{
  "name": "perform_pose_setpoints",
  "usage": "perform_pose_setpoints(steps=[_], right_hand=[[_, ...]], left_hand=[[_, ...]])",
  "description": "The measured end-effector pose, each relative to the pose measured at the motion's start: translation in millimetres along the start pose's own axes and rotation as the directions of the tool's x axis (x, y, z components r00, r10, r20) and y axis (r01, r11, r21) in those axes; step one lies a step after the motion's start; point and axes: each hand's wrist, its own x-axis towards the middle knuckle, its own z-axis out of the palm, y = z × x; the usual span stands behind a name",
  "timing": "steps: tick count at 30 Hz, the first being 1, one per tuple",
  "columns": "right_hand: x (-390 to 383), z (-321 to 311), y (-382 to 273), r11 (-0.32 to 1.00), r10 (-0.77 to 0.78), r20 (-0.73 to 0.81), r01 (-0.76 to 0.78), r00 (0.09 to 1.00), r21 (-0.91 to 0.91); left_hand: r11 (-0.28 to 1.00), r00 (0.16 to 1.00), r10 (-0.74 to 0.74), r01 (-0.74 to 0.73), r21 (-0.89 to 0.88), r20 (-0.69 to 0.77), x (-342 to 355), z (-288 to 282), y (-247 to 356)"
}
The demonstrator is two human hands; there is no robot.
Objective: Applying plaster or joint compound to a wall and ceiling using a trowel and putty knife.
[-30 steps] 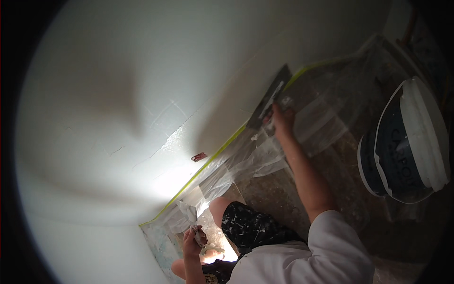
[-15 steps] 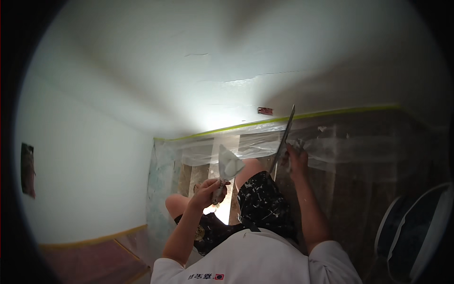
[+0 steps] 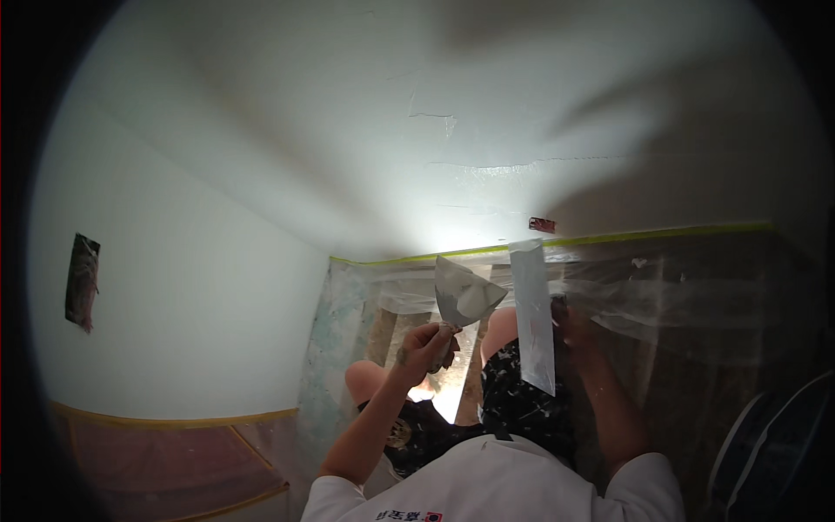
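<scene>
My left hand (image 3: 424,352) is closed on the handle of a putty knife (image 3: 463,291), whose broad blade points up with a dollop of pale grey-white compound on it. Just to its right, my right hand (image 3: 565,315) grips a long steel finishing trowel (image 3: 532,317) held almost upright, its flat blade facing me; the handle is mostly hidden behind it. The tools are apart. Beyond them rises a white wall (image 3: 487,113) with thin cracks or ridges, a glossy streak and a small reddish opening (image 3: 542,224) just above yellow-green tape (image 3: 661,232).
Plastic sheeting (image 3: 696,296) hangs below the tape over the floor. A dark-and-white bucket (image 3: 765,448) is at the lower right. The left side wall (image 3: 174,331) has a dark rectangular opening (image 3: 82,280) and orange tape (image 3: 174,422) over pink covering (image 3: 165,461). My bent legs are below my hands.
My right hand has drawn back from the right-hand sheeting, and its trowel has turned flat toward me. My left hand has risen with the putty knife. The view has swung round to face the wall.
</scene>
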Motion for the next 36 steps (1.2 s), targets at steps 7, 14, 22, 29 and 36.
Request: perform_pose_setpoints(steps=[7,14,22,29,36], right_hand=[[19.3,84.7,34.9,0.846,-0.178,0.172,0.061,0.969,0.53],[19.4,154.2,36.3,0.769,-0.291,0.108,0.165,0.951,0.618],[-0.6,112.3,58.1,0.751,-0.362,0.082,0.239,0.929,0.615],[-5.6,96.6,53.6,0.721,-0.446,0.051,0.325,0.894,0.612],[16.9,84.2,12.1,0.71,-0.488,0.052,0.362,0.871,0.604]], left_hand=[[0.237,0.677,0.724,-0.426,0.873,0.134,-4.8,5.6,20.1],[-0.367,0.462,0.682,-0.455,0.811,0.567,3.7,-31.6,20.7],[-0.477,0.566,0.573,-0.359,0.803,0.593,-14.4,-65.0,46.4],[0.964,0.986,0.159,-0.167,0.208,0.056,-41.8,-33.5,36.7],[0.983,0.975,-0.183,0.181,0.03,0.124,-56.0,-69.3,-23.0]])
